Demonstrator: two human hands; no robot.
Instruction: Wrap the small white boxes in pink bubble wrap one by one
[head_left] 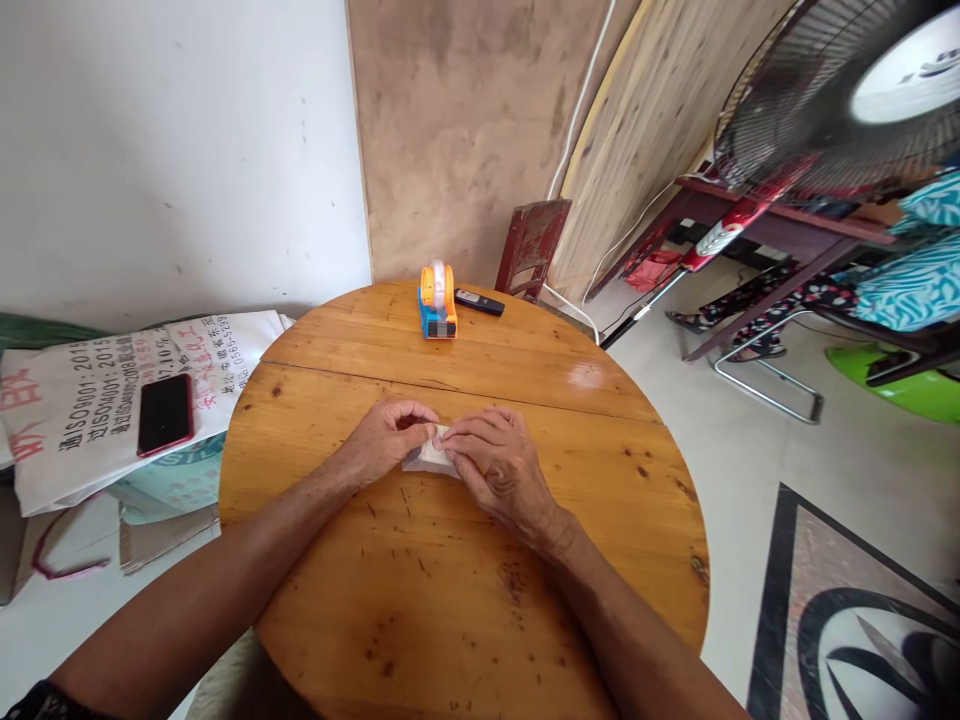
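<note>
Near the middle of the round wooden table [465, 580], a small white packet [436, 455] with a clear, plastic-like edge lies between my two hands. My left hand [390, 440] pinches its upper left side between thumb and fingers. From the right, my right hand [499, 460] closes over the packet, its fingertips meeting those of the left. The fingers hide part of the packet, so what it contains cannot be made out. Farther back on the tabletop stands an orange and blue tape dispenser [437, 302] with a roll of tape.
Beside the dispenser lies a black utility-knife-like object [480, 302]. A red-edged phone [165, 413] rests on printed white sacks [90, 400] at the left. Behind the table is a wooden chair [532, 245]. A standing fan [825, 100] and a seated person [907, 270] are at the right.
</note>
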